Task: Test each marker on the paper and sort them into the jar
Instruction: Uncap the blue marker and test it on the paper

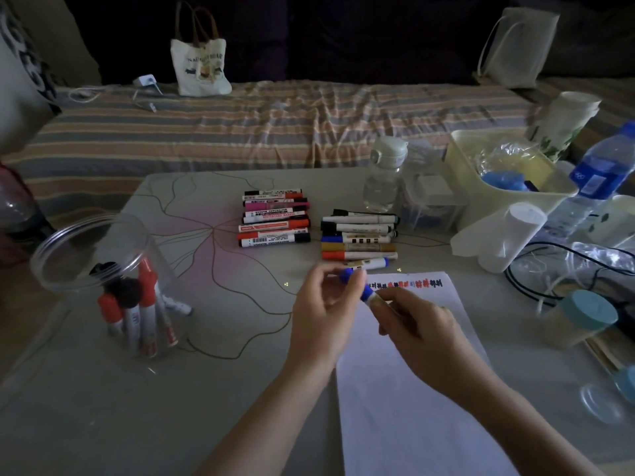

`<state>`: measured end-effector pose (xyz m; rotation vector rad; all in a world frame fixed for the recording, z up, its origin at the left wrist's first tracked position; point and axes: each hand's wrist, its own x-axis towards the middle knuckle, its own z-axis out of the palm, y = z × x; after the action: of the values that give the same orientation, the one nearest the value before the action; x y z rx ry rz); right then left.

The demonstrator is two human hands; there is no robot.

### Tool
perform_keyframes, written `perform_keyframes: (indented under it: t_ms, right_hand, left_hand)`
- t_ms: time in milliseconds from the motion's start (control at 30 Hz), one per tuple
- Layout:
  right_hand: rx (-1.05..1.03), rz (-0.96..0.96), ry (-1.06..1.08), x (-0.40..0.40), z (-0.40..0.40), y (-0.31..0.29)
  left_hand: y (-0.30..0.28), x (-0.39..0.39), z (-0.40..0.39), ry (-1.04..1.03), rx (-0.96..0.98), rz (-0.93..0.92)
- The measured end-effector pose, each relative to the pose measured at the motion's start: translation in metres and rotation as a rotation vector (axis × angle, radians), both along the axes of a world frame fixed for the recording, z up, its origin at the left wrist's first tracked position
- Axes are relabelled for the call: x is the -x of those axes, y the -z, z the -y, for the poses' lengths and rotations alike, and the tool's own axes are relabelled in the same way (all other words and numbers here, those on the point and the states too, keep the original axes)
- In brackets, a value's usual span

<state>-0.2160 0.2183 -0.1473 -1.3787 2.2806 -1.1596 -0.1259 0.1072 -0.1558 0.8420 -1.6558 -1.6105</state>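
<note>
Right now the counter [103,389] takes up most of what I can see, a smooth pale top with thin brown lines curling across it like a flower drawing. On it, in front of the person, lies the paper [412,389], a flat white sheet with a single row of red, blue and black test scribbles [405,284] along its far edge. To the left stands the jar [86,255], clear plastic, round and wide-mouthed, holding several markers upright, mostly red-capped with at least 1 black.

Beyond the paper lie 2 neat piles of untested markers: the red and pink pile [274,218] and, just beside it, a mixed pile [359,235] of black, blue, gold and red ones, all slim white barrels with printed labels.

Smallest is the blue marker [357,286], held in the air over the paper's far left corner. The left hand [319,314] pinches the blue cap end between its fingertips; the right hand [419,324] wraps its grip round the white barrel.

I judge the step to be the cap, coming off for a test or going back on; I cannot tell which. If uncapping, the next move calls for a straight pull apart, then bringing the tip down on bare paper near the scribbles.
</note>
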Motion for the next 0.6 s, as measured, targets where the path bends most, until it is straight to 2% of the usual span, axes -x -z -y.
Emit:
perform_keyframes:
  t_ms: [67, 100, 133, 200, 333, 433, 500, 600]
  right_hand:
    - [-0.141, -0.002, -0.097, 0.01, -0.01, -0.003]
    - [-0.19, -0.046, -0.135, 0.015, -0.014, -0.003]
    - [-0.221, -0.079, -0.161, 0.018, -0.018, -0.003]
    - [-0.255, -0.131, -0.204, 0.021, -0.023, 0.0]
    - [-0.199, -0.394, -0.312, 0.015, -0.028, 0.008]
    - [-0.102, -0.621, -0.229, 0.039, -0.045, 0.017]
    - [-0.098, -0.578, -0.158, 0.055, -0.055, 0.021]
    - [-0.164, -0.451, -0.111, 0.048, -0.046, 0.035]
  left_hand:
    - [0.003, -0.006, 0.009, 0.176, 0.743, 0.175]
    - [0.005, -0.009, 0.013, 0.274, 1.025, 0.277]
    - [0.007, -0.012, 0.015, 0.366, 1.162, 0.378]
    - [0.01, -0.019, 0.014, 0.464, 1.174, 0.494]
    - [0.014, -0.03, 0.01, 0.577, 0.973, 0.52]
    - [0.014, -0.051, 0.047, 0.579, 0.885, 0.652]
    - [0.017, -0.067, 0.068, 0.455, 0.826, 0.655]
    - [0.019, -0.058, 0.06, 0.468, 0.833, 0.574]
